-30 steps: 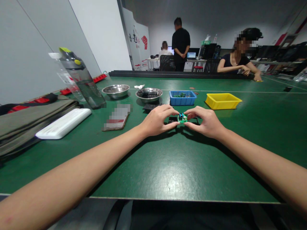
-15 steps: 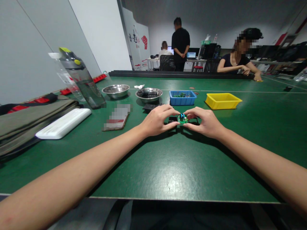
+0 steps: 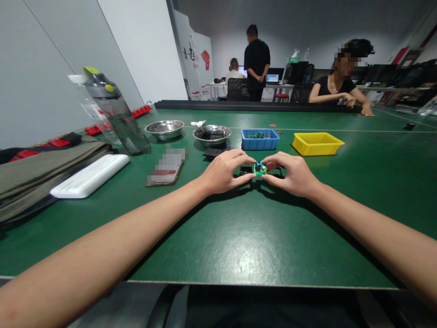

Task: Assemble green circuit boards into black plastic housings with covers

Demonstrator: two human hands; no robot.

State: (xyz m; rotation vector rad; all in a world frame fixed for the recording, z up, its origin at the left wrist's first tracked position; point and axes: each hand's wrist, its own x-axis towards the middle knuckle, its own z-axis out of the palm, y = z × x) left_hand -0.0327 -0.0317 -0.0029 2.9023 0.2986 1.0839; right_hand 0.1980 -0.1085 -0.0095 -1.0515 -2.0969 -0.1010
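Between my two hands is a small green circuit board (image 3: 260,169) with a blue and black component on top. My left hand (image 3: 229,170) grips its left edge with thumb and fingertips. From the other side, my right hand (image 3: 290,173) pinches the board's right edge. A small black part (image 3: 246,170) shows behind the left thumb, within the curl of that hand. Just beyond my left hand lie black plastic pieces (image 3: 213,153). My fingers hide part of the board's edges.
Past my hands stand a steel bowl with black parts (image 3: 211,143), another steel bowl (image 3: 165,137), a blue bin of circuit boards (image 3: 260,145) and a yellow bin (image 3: 317,146). At left are a phone (image 3: 167,168), a white power bank (image 3: 90,176), bottles (image 3: 119,114) and a bag (image 3: 51,173). Other people are beyond.
The circuit board has tilted slightly between my fingers, its blue component shifting a little to the left. Both hands stay in nearly the same place.
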